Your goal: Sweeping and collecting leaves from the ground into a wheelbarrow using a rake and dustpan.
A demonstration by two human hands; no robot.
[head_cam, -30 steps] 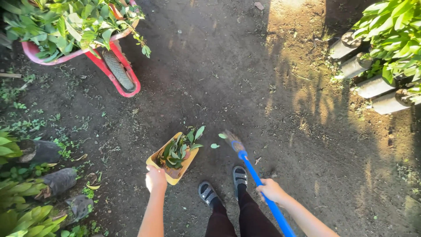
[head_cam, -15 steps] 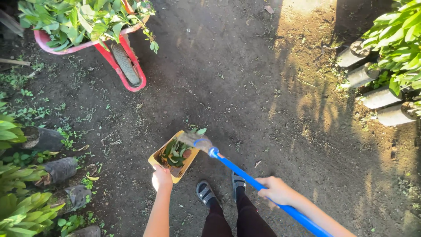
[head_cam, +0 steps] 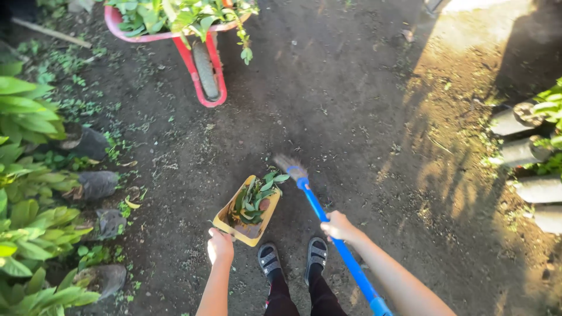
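The yellow dustpan (head_cam: 248, 212) sits tilted on the dark soil just ahead of the person's sandals (head_cam: 293, 256), its open mouth facing away from them and toward the broom head. Green leaves (head_cam: 256, 195) lie heaped inside it, a few poking over the far rim. The left hand (head_cam: 220, 246) is clenched around the near edge of the dustpan, gripping it from behind. Just to the right, the broom (head_cam: 319, 213) slants up across the ground: its blue handle runs from the lower right to a blurred bristle head beside the far corner of the dustpan, close to the leaves. The right hand (head_cam: 338, 227) is closed around the handle about midway along what shows.

Farther off, at the top, a red wheelbarrow (head_cam: 196, 55) stands loaded with cut green foliage, its wheel pointing toward the person. Potted plants in dark grow bags (head_cam: 93, 184) line the left edge, and more bags (head_cam: 518, 151) lie along the right, where sunlight falls across the soil.
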